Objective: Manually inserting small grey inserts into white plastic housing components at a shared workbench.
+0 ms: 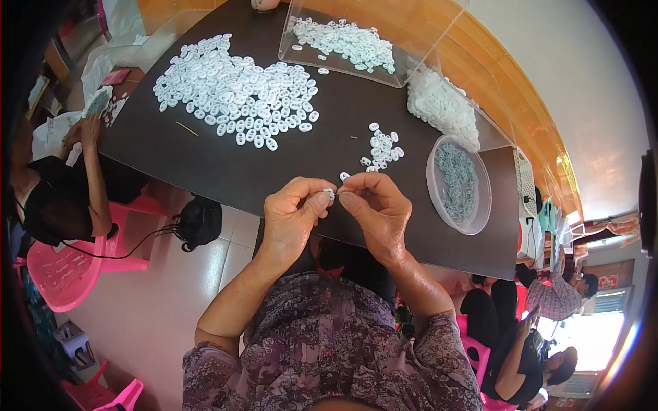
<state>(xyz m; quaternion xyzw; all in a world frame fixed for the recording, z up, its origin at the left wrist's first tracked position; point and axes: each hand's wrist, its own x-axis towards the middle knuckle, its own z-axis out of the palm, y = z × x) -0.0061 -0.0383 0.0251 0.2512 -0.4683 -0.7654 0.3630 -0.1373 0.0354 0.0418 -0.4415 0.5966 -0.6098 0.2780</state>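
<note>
Over the near edge of the dark table, my left hand (291, 211) pinches a small white oval plastic piece (329, 194) between thumb and forefinger. Close beside it, my right hand (375, 211) has thumb and forefinger pressed together; anything between them is too small to make out. Just beyond my fingertips lies a loose white oval piece (344, 176). A small cluster of similar pieces (384, 147) is spread past my right hand. To the right stands a clear round tub (433, 185) holding many thin grey-blue parts (456, 179).
A large heap of white oval pieces (236, 89) covers the table's far left, near a thin yellowish stick (186, 129). Behind are a clear box (411, 65) with more pieces and a stuffed clear bag (442, 106). Other people sit left and right, near pink chairs (65, 277).
</note>
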